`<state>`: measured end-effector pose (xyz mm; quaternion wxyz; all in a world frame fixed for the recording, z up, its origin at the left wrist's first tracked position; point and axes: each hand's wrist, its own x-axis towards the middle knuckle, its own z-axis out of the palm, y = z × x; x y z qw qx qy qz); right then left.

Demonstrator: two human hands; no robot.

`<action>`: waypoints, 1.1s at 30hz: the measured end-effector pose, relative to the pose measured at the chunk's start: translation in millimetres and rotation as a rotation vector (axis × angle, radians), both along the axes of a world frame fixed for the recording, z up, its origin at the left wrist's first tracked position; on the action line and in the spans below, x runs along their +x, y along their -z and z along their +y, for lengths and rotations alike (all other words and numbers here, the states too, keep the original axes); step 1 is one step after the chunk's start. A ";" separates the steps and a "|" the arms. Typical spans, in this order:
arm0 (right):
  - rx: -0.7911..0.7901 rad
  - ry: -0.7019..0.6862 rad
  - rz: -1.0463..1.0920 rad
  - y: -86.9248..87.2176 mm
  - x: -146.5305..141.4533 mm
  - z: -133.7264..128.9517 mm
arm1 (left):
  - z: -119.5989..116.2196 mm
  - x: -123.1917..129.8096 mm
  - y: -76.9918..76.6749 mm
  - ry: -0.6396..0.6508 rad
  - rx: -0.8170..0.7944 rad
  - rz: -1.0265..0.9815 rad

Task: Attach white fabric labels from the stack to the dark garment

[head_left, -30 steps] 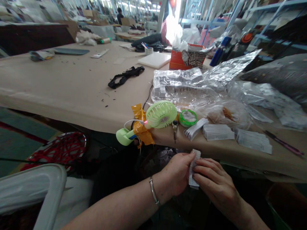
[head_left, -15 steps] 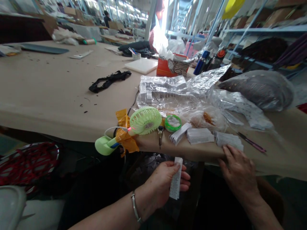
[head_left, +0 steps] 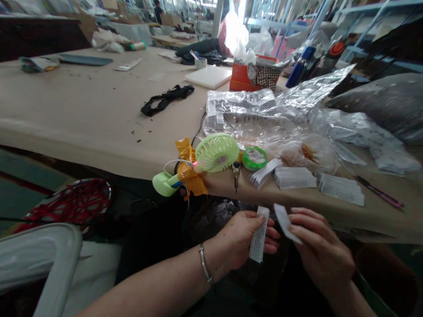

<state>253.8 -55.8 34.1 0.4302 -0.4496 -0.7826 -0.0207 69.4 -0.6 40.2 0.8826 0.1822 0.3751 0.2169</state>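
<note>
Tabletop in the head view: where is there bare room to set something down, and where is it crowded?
The broadest bare patch of the tabletop lies left of the black strip, in front of the grey board; dark scraps dot it. Right of the green fan it is crowded: paper slips along the near edge, clear plastic bags behind.

The writing on the white labels [head_left: 259, 240] and clear bag [head_left: 241, 127] is illegible.

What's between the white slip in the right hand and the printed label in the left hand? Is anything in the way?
Only the fingertips of the left hand show in the gap, sticking out past the edge of the printed label. Nothing else visible stands between it and the white slip in the right hand.
</note>
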 end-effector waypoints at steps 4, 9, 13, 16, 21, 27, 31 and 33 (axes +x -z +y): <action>-0.014 -0.195 -0.114 12.7 -43.3 3.4 | 0.1 -4.5 4.2 -0.125 0.025 -0.065; -0.047 -0.226 -0.168 19.3 -49.3 7.5 | 1.7 -11.4 5.2 -0.168 -0.039 -0.088; -0.051 -0.195 -0.218 15.7 -51.6 5.4 | 2.0 -11.3 5.2 -0.184 -0.069 -0.039; -0.064 -0.165 -0.231 16.3 -54.8 4.1 | 0.9 -11.4 7.0 -0.197 -0.067 -0.049; -0.085 -0.185 -0.217 18.9 -56.5 4.2 | -0.7 -14.9 9.5 -0.137 -0.019 -0.128; -0.293 -0.049 0.248 18.7 -43.4 1.7 | 0.9 -23.4 6.0 -0.011 0.014 -0.069; -0.880 -0.018 0.743 22.4 -33.6 12.2 | -1.3 -30.4 3.2 0.148 0.063 -0.115; -1.182 -0.178 0.925 25.3 -32.4 18.4 | -3.8 -32.9 3.2 0.195 0.083 -0.138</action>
